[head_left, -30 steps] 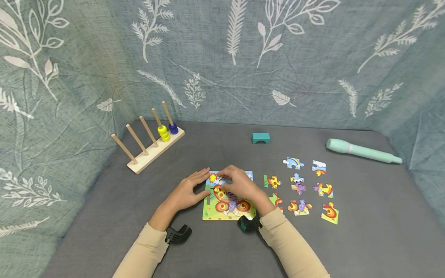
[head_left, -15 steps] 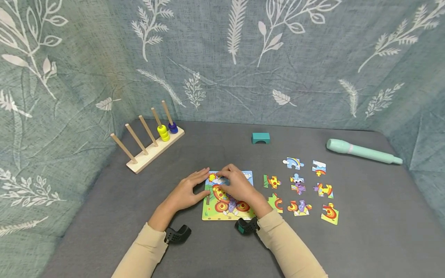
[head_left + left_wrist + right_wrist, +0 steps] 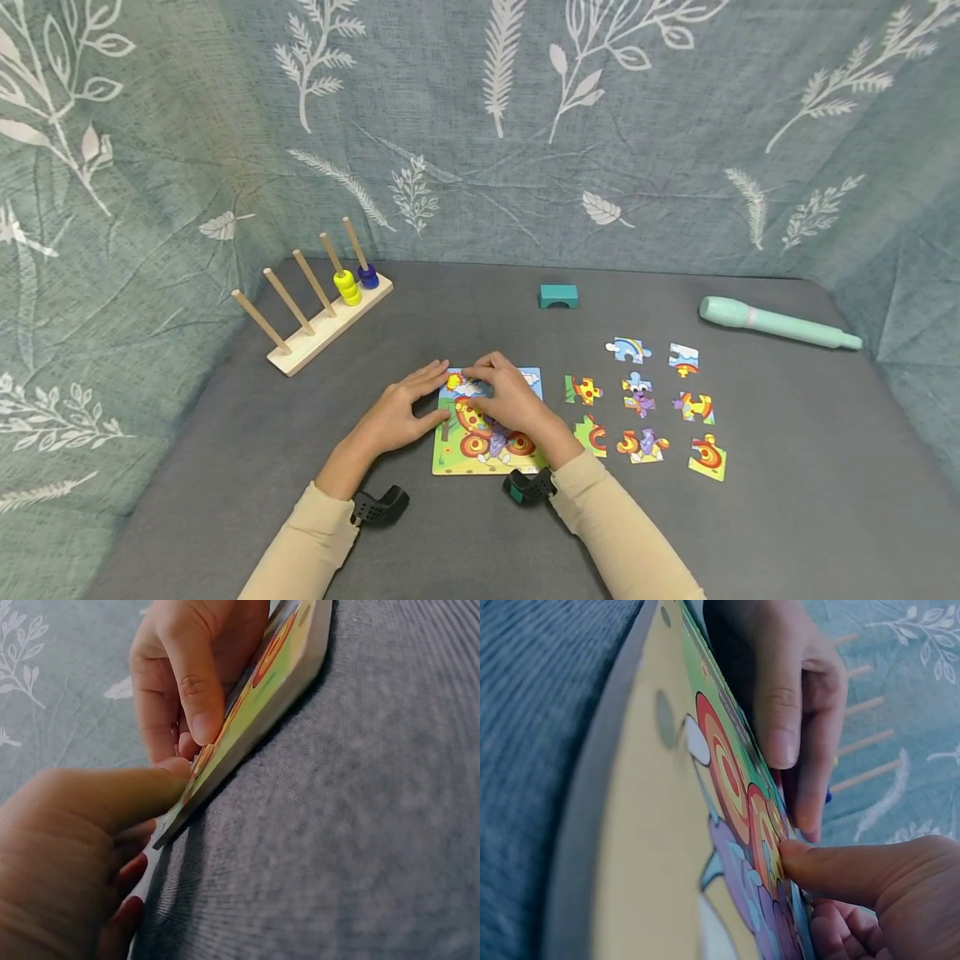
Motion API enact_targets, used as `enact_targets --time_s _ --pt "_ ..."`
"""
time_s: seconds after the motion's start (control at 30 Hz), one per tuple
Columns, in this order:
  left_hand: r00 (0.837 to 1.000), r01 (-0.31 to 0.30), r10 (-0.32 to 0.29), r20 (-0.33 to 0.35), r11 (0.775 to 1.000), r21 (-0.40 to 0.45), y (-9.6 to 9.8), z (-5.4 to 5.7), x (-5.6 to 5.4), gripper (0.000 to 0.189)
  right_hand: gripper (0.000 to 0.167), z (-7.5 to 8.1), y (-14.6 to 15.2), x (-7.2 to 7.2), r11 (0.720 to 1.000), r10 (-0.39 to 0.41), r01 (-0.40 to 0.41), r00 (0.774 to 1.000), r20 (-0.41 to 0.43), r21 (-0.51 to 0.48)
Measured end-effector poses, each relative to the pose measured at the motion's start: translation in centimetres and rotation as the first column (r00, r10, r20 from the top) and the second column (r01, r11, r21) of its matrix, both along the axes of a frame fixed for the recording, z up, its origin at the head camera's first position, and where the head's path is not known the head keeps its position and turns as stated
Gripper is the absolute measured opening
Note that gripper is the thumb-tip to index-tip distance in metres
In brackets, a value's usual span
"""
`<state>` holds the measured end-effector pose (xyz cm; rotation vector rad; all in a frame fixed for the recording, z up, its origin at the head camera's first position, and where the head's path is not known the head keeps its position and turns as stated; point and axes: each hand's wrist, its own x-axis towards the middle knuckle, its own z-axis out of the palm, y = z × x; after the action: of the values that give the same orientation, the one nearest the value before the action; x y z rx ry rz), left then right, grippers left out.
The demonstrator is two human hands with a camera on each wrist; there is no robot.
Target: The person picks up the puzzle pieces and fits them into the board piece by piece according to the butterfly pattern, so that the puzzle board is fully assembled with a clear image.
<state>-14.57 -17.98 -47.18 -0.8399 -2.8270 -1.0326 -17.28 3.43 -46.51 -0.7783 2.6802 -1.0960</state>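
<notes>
A jigsaw board (image 3: 487,462) with a butterfly picture lies flat in front of me. My left hand (image 3: 405,414) rests at its upper left side, fingers stretched along the edge and thumb touching the border. My right hand (image 3: 513,402) bends over the upper left part of the board. Its thumb and fingers pinch a puzzle piece (image 3: 454,382) with a sun on it, lying in the board's corner; the hand partly hides it. In the right wrist view, the right thumb (image 3: 832,866) presses close on the picture, near the left hand (image 3: 784,712).
Several loose puzzle pieces, among them a rainbow one (image 3: 628,350) and a red-ringed one (image 3: 708,457), lie in rows to the right. Behind stand a pegged wooden stacker (image 3: 330,325) with yellow and blue beads, and a teal arch block (image 3: 558,296). A pale green baton-shaped object (image 3: 780,323) lies far right.
The puzzle piece under my right hand has settled flatter into the board's corner. Both hands stay nearly in place; the whole head view has shifted slightly.
</notes>
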Motion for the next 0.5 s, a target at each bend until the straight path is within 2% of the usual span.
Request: enact_targets --time_s 0.37,0.5 --pt "0.992 0.017 -0.014 -0.129 1.000 0.021 1.4 0.5 -1.2 0.034 0.045 0.2 0.2 0.0 1.000 0.008 -0.008 1.000 -0.002 -0.023" --pt "0.990 0.013 -0.005 -0.143 0.998 0.057 1.8 0.2 -1.4 0.030 0.046 0.1 0.2 0.1 0.999 -0.002 0.003 1.000 0.026 -0.047"
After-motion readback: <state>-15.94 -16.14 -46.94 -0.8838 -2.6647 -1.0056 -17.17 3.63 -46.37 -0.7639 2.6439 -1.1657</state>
